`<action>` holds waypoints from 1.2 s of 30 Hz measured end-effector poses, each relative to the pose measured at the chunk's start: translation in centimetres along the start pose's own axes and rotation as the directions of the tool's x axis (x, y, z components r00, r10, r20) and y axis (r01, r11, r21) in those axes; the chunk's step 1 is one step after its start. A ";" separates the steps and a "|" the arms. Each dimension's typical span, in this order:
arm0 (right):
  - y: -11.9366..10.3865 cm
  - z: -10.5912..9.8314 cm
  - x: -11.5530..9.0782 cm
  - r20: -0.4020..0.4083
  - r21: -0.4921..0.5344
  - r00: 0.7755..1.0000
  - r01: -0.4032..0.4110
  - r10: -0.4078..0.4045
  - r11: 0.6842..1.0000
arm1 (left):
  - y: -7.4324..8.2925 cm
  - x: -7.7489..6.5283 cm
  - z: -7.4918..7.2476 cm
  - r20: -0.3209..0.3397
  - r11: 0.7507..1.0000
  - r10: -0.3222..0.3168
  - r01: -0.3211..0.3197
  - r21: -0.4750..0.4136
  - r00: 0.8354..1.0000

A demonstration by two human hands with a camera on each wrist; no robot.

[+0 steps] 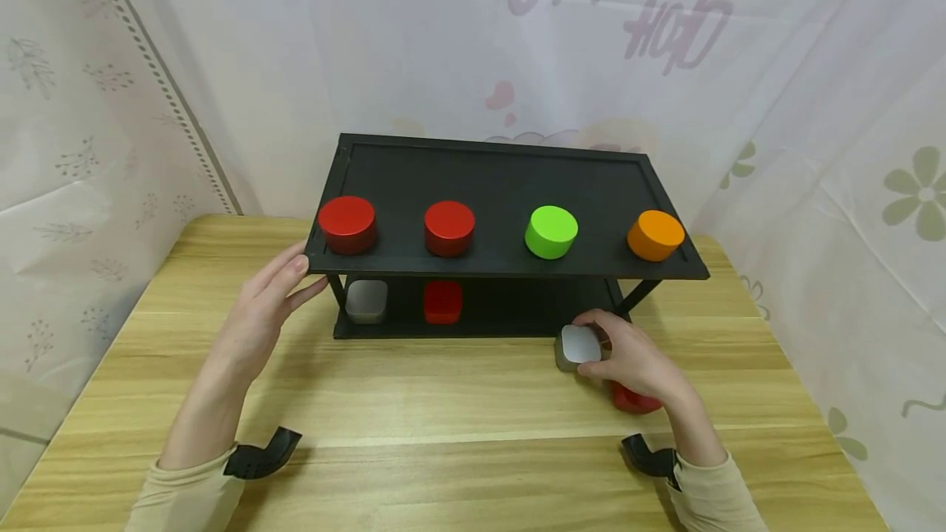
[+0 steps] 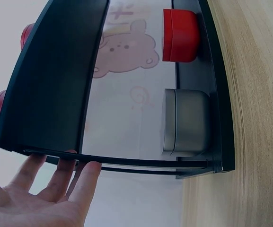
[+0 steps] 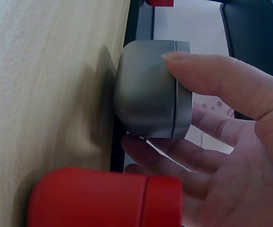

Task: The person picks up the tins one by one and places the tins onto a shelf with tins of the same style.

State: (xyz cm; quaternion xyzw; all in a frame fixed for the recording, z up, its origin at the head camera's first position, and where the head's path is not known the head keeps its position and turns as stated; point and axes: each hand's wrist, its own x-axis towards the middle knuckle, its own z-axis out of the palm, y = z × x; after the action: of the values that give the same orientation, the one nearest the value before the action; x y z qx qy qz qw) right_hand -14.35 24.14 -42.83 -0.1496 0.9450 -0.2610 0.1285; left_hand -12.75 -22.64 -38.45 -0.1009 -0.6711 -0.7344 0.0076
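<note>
A black two-tier shelf stands on the wooden table. At the left end of its top board, my left hand grips the edge, thumb near the front corner and the other fingers against the side. My right hand holds a silver rounded-square tin between thumb and fingers, just in front of the shelf's lower right end. In the right wrist view the thumb lies across the tin's lid seam. A red tin rests on the table close beside that hand, which partly hides it from the head camera.
Along the top board's front sit two red round tins, a green one and an orange one. On the lower board, a silver square tin and a red square tin stand toward the left. Patterned cloth hangs behind.
</note>
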 end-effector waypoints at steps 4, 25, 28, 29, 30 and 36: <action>-0.3 -0.1 0.1 -0.013 0.010 1.000 0.009 -0.009 1.000 | 0.0 0.0 0.0 0.002 1.000 0.005 -0.005 -0.005 1.000; -1.6 -0.5 2.0 -0.071 0.045 0.997 0.028 -0.024 0.999 | 0.1 0.0 0.1 -0.004 1.000 -0.016 0.016 0.006 1.000; -1.7 -0.5 2.5 -0.085 0.038 0.996 0.038 -0.035 0.999 | 0.1 0.0 0.1 -0.008 1.000 -0.016 0.017 0.008 1.000; -1.8 -0.6 2.6 -0.088 0.033 0.995 0.041 -0.038 0.999 | 0.0 0.0 0.1 -0.009 1.000 -0.014 0.014 0.003 1.000; -1.9 -0.6 2.8 -0.091 0.033 0.995 0.046 -0.043 0.998 | 0.0 0.0 0.1 -0.008 1.000 -0.011 0.011 0.001 1.000; -2.4 -0.5 3.7 -0.088 0.068 0.995 0.048 -0.042 0.997 | 0.0 0.0 0.2 -0.016 1.000 -0.020 0.020 0.019 1.000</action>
State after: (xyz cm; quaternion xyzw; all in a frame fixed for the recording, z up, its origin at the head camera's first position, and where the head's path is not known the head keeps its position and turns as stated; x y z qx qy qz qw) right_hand -17.39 21.14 -41.72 -0.1549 0.9363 -0.3029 0.0869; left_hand -12.69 -22.50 -38.41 -0.0881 -0.6791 -0.7287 0.0066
